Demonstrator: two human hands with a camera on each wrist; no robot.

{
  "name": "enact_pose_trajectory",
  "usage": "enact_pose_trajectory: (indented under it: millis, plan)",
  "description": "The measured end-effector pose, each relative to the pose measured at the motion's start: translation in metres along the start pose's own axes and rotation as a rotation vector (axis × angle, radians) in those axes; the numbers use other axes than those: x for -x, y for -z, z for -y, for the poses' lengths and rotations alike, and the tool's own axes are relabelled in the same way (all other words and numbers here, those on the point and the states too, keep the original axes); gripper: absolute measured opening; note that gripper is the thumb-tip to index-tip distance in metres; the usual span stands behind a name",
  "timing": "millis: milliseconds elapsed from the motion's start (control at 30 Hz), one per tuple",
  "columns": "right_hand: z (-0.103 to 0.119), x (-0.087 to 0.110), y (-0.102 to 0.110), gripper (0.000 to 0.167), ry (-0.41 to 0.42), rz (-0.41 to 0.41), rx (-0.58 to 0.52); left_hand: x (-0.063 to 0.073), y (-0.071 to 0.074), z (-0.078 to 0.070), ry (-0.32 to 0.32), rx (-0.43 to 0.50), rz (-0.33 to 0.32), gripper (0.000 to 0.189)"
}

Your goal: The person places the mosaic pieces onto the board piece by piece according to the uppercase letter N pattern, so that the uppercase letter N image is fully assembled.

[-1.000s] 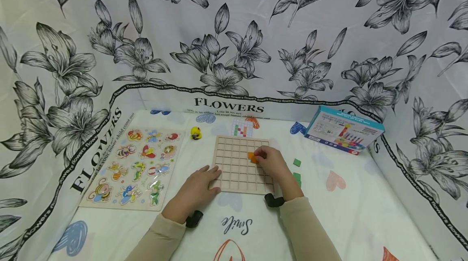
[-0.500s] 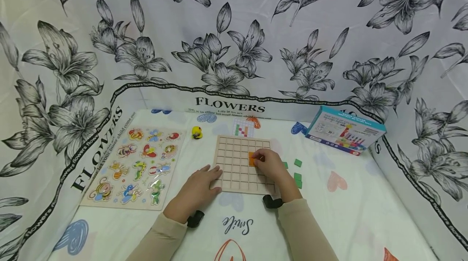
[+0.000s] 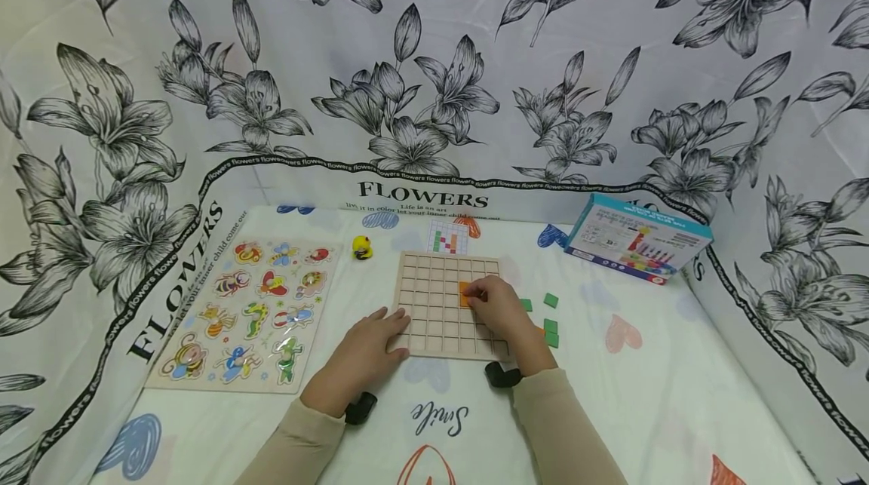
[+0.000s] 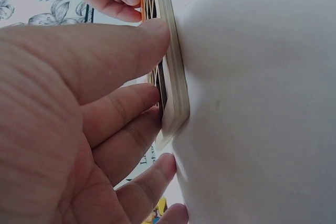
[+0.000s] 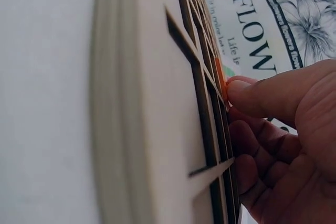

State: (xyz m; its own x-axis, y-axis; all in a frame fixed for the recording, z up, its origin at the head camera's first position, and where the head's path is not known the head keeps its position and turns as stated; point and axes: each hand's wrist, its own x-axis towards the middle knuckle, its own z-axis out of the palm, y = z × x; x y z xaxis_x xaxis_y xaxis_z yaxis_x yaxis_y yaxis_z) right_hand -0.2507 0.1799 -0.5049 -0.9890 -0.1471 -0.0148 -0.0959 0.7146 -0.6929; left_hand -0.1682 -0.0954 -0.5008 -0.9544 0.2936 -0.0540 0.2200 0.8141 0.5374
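A wooden grid board [image 3: 428,326] lies flat in the middle of the table. Along its left edge rests my left hand [image 3: 366,345], fingers spread; the left wrist view shows the thumb and fingertips at the rim. Two orange square tiles [image 3: 464,294] sit one below the other in cells right of the board's middle. With thumb and bent fingers my right hand [image 3: 501,309] pinches the lower one, partly hiding it. In the right wrist view the thumb tip lies against the orange tile [image 5: 221,81], close over the grid's dividers.
Several green tiles [image 3: 551,300] and a partly hidden orange tile lie right of the board. Behind it are a pattern card [image 3: 448,237] and a yellow toy duck [image 3: 362,247]. An insect puzzle board [image 3: 265,296] lies left; a toy box [image 3: 638,240] stands back right.
The lower orange tile has gone from tilted and offset to lined up under the other one. My right hand has shifted slightly left with it; my left hand stays put.
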Motion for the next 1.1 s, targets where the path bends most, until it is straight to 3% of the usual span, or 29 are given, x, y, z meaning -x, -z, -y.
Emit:
enact_pose_trajectory:
  millis: [133, 267, 400, 500, 667, 1100]
  plan:
    - [-0.002, 0.005, 0.015, 0.016, 0.011, -0.034, -0.049, -0.001, -0.001, -0.003, -0.004, 0.012, 0.004, 0.062]
    - [-0.003, 0.015, 0.051, 0.02, 0.008, -0.102, -0.101, 0.0, 0.0, -0.006, -0.017, 0.02, 0.004, 0.061]
    - [-0.011, 0.032, 0.088, 0.024, -0.036, -0.105, -0.055, 0.001, 0.001, -0.007, -0.023, 0.022, 0.001, 0.06]
    - [-0.028, 0.046, 0.101, 0.027, -0.112, -0.052, 0.02, 0.002, 0.001, -0.008, -0.021, 0.022, 0.007, 0.06]
    - [-0.054, 0.067, 0.097, 0.025, -0.224, 0.049, 0.152, 0.001, 0.002, -0.008, -0.01, 0.021, 0.02, 0.061]
    - [-0.058, 0.074, 0.079, 0.018, -0.23, 0.069, 0.207, 0.003, 0.002, -0.004, 0.002, 0.045, 0.015, 0.059]
